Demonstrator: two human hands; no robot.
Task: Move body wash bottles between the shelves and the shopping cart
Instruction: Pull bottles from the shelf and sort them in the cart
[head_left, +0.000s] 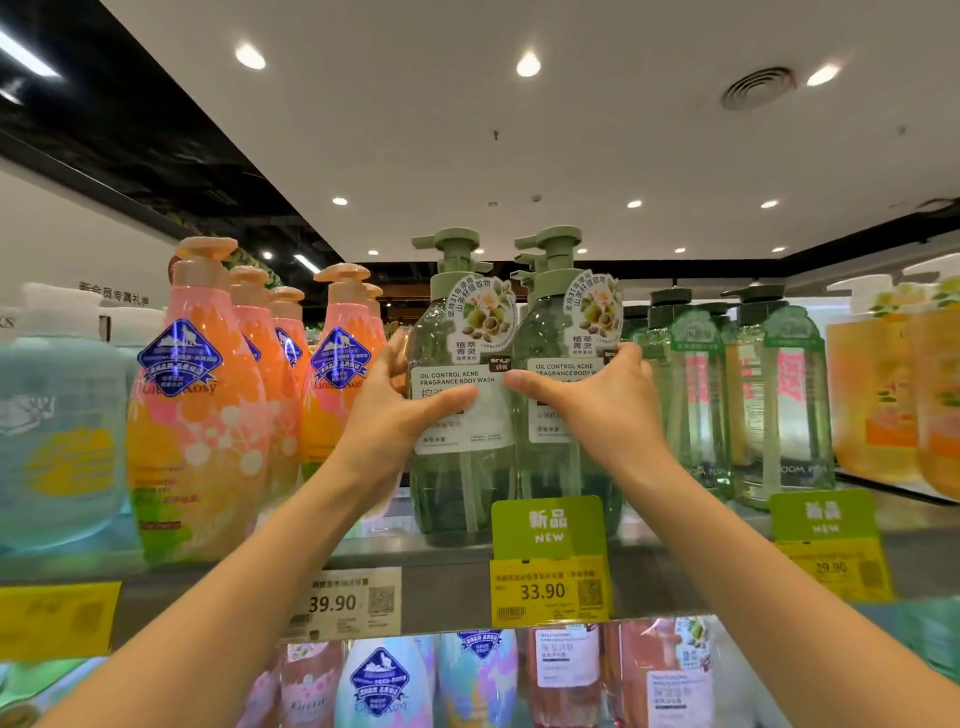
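Head view: pink-orange bottles (208, 395) crowd left hand (400, 410) (touching unclear).

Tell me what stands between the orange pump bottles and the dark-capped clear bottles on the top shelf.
Head view: two green body wash bottles, side by side, left hand and right hand each gripping one.

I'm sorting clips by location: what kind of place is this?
A shop's toiletries aisle, most likely a supermarket: rows of body wash bottles on a shelf with price tags and a green NEW sign.
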